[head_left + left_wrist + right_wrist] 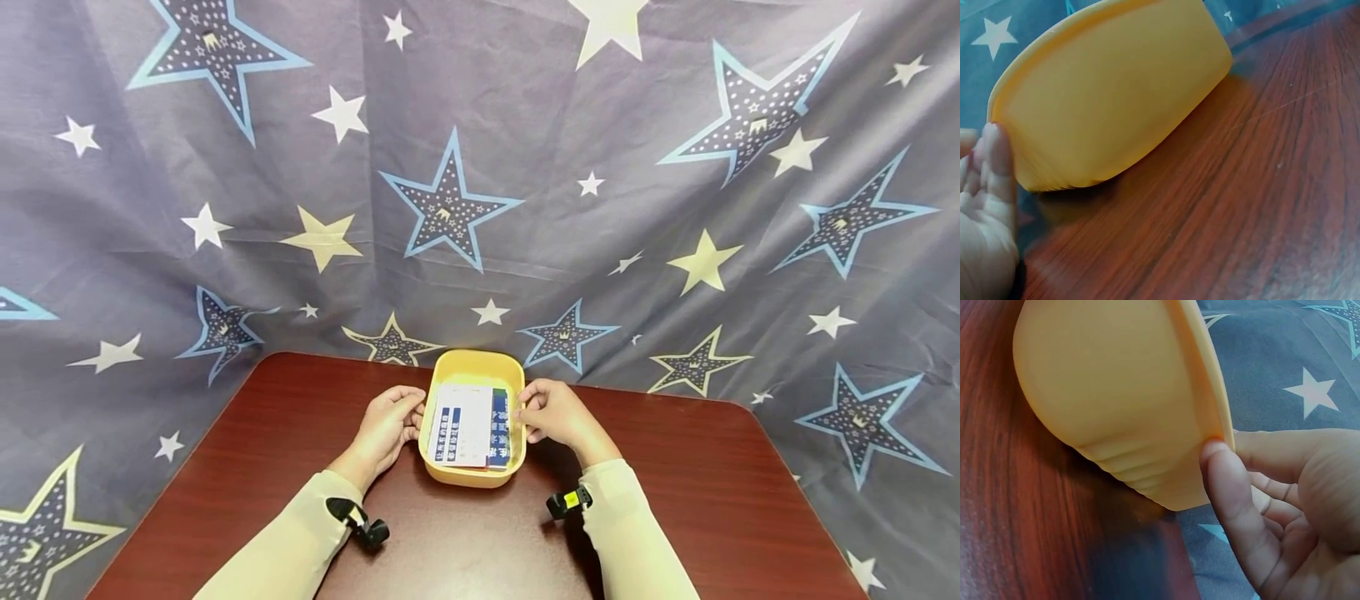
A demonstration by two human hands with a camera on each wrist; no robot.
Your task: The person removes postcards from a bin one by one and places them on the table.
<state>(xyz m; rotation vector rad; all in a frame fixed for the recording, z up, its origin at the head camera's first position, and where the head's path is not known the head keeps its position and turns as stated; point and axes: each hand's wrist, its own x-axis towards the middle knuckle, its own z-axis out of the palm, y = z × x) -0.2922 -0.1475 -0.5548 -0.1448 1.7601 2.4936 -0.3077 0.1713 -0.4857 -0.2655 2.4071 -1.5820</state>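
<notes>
A yellow plastic box (468,477) with rounded corners stands near the table's far edge. Flat printed cards lie inside it: a white card (471,417) with blue text blocks overlaps a blue and green one (499,427). At the box's left side, my left hand (386,427) grips the rim, its fingertips under the lip in the left wrist view. On the opposite side, my right hand (558,417) pinches the rim between thumb and finger; the right wrist view shows this hold (1285,506) closely. The box's outer wall (1116,94) fills much of the left wrist view.
The dark red wooden table (675,500) has a glossy grain. Behind it hangs a grey cloth (555,275) printed with stars, close to the far edge. Each sleeve carries a black wrist strap, one on the left (358,521) and one on the right (570,502).
</notes>
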